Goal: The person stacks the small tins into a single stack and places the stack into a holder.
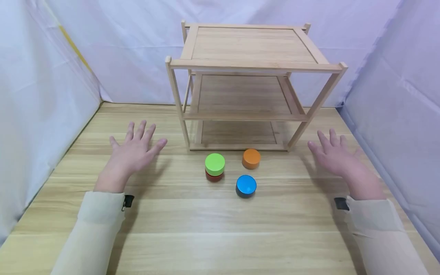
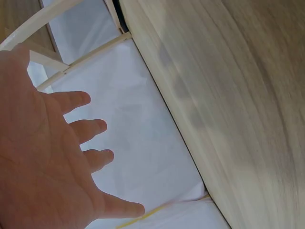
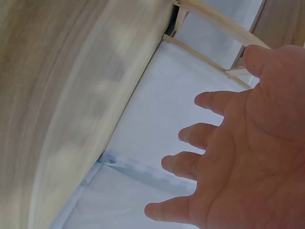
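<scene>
My left hand (image 1: 132, 152) hovers over the left side of the table with its fingers spread, holding nothing. On the right side my right hand (image 1: 335, 158) is held the same way, palm down and bare of any object. Between them lie small round pieces: a green one (image 1: 214, 163) stacked on a dark red one (image 1: 214, 177), an orange one (image 1: 251, 158) and a blue one (image 1: 246, 185). Both wrist views show outstretched fingers above the wood, the left palm (image 2: 43, 143) and the right palm (image 3: 257, 148) facing their cameras.
A three-tier wooden rack (image 1: 254, 67) stands at the back, just behind the round pieces. White cloth (image 1: 41, 95) hangs around the back and sides of the wood-grain table (image 1: 192, 240). Black straps show at both cuffs.
</scene>
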